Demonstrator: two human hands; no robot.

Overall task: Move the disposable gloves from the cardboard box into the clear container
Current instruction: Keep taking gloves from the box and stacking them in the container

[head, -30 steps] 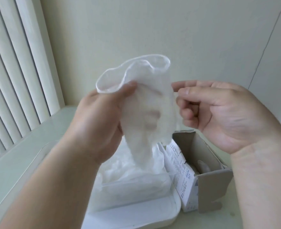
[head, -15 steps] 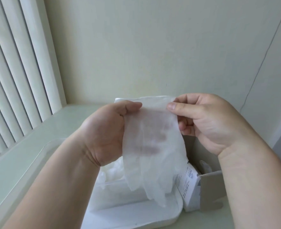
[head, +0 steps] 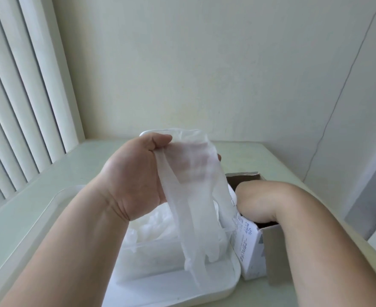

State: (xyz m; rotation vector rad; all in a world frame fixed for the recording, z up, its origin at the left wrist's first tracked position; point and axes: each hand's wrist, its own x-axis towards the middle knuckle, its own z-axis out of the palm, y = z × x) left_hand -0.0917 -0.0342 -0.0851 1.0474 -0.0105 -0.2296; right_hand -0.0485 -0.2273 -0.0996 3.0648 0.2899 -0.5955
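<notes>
Pale green tabletop [head: 38, 196] runs under everything, with vertical blinds [head: 16, 96] to my left and a plain wall behind. Nearest me sits the white tray [head: 204, 291], and on it the clear container [head: 151, 255], already holding a loose heap of gloves [head: 151, 227]. Just beside the tray, on my right, stands the cardboard box [head: 252, 251], its top flaps open.

My left hand [head: 134, 178] is raised above the container, thumb and fingers pinched together on the cuff of one disposable glove [head: 193, 196]. That glove hangs straight down, long axis vertical, its fingers dangling in front of the container's near wall and reaching toward the tray. So the container lies directly below and slightly behind the hanging glove; I judge lowering it and letting go would need a small shift away from me so it folds inside, not over the rim.

My right hand [head: 255, 202] is plunged into the box, wrist bent over its edge. Its fingers are hidden inside, so I cannot tell whether they are closed on anything. It is the hand nearer the remaining gloves; the left is the one nearer the container.
</notes>
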